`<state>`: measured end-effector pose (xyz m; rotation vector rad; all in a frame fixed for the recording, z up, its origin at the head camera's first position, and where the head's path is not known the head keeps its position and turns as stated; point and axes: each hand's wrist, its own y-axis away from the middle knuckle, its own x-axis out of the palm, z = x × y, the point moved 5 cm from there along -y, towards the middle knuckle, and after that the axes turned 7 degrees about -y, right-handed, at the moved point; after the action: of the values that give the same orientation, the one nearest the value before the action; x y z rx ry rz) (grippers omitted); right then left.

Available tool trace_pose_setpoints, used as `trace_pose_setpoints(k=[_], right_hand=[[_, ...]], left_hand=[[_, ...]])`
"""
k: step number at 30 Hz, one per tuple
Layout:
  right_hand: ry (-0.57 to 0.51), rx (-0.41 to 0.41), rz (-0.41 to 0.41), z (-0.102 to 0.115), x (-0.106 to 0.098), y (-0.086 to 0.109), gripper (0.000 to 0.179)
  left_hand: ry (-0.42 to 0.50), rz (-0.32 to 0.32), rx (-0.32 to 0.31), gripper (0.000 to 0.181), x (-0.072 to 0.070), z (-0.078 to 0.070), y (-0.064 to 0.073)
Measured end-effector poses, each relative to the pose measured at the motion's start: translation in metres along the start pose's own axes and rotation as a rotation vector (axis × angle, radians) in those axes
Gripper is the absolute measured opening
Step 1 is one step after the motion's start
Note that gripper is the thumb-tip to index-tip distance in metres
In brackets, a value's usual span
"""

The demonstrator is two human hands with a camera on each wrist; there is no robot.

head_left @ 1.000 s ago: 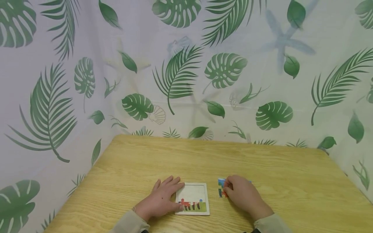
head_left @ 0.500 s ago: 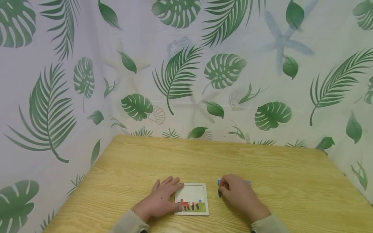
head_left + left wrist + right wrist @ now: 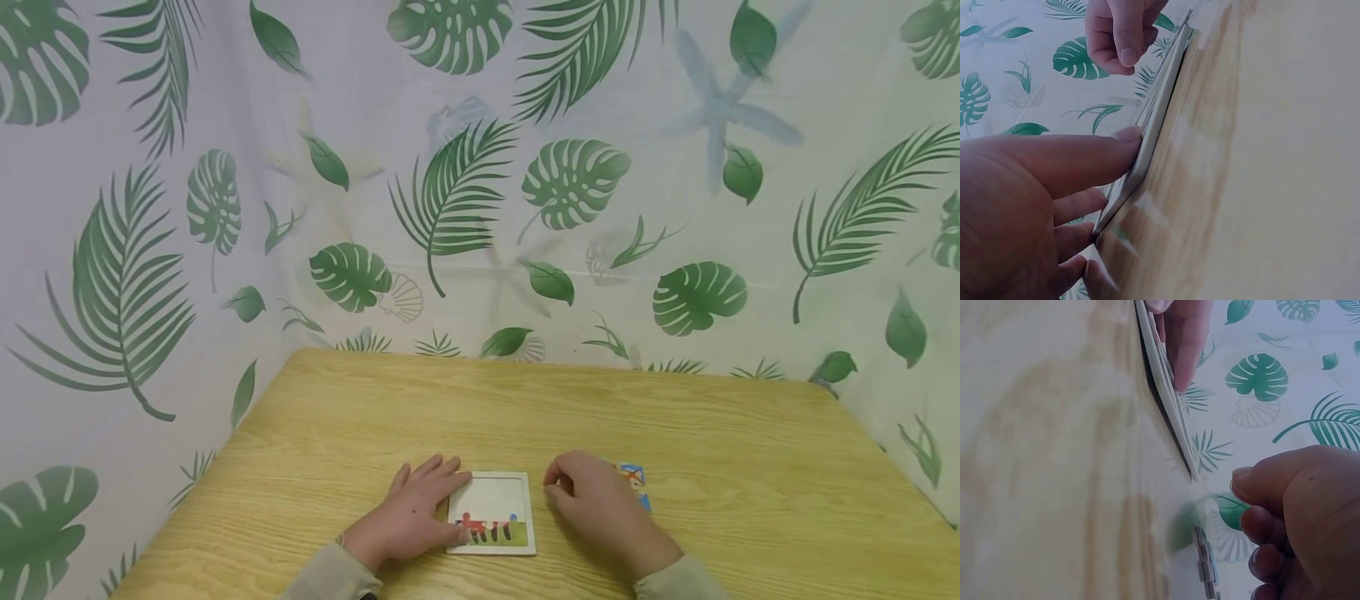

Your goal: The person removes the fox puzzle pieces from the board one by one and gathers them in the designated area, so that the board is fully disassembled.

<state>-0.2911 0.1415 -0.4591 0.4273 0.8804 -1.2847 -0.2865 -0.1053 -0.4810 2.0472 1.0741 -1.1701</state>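
- So, the left hand point(image 3: 408, 518) lies flat with its fingers straight, the fingertips point(image 3: 1124, 136) pressing against the left edge of the square white-framed wooden puzzle tray point(image 3: 492, 513). That's a push from one side only, so I'd guess the tray could skate away from those fingers or twist on the light wooden table point(image 3: 712, 433) if the other hand bumps it.
- Right hand point(image 3: 592, 500) sits just off the tray's right edge, fingers curled under. I honestly can't tell whether they pinch a piece or nothing: the head view hides the fingertips, and in the right wrist view the curled fingers point(image 3: 1266, 525) look bare, with something thin and flat lying on the table just below them.
- A loose blue and orange puzzle piece point(image 3: 634, 484) lies on the table touching the back of that right hand, on the side away from the tray. A careless sweep of the wrist could probably knock it further off.
- Only the strip of grass and red figures point(image 3: 489, 528) along the tray's near edge is filled. Pressing a new piece in crooked could pop that row up, I think.
- The leaf-print curtain point(image 3: 450, 192) hangs well beyond both hands.
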Motion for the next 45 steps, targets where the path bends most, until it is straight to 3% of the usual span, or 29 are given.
trace_pose_setpoints(k=[6,16,28,35,45], right_hand=[[0.004,0.021,0.042,0.005,0.007,-0.001,0.01],[-0.071,-0.034,0.119,0.013,0.019,0.002,0.006],[-0.099,-0.07,0.139,0.019,0.023,0.006,0.004],[-0.158,-0.057,0.226,0.017,0.03,0.009,0.01],[-0.115,-0.077,0.26,0.022,0.034,0.009,0.013]], left_hand=[[-0.002,-0.006,-0.009,0.076,0.0,0.001,0.0],[0.015,-0.004,-0.014,0.076,-0.001,0.0,0.0],[0.019,-0.001,-0.008,0.076,-0.002,-0.004,0.002],[0.006,-0.01,-0.007,0.076,-0.003,-0.004,0.003],[0.007,-0.004,-0.009,0.076,-0.003,-0.005,0.003]])
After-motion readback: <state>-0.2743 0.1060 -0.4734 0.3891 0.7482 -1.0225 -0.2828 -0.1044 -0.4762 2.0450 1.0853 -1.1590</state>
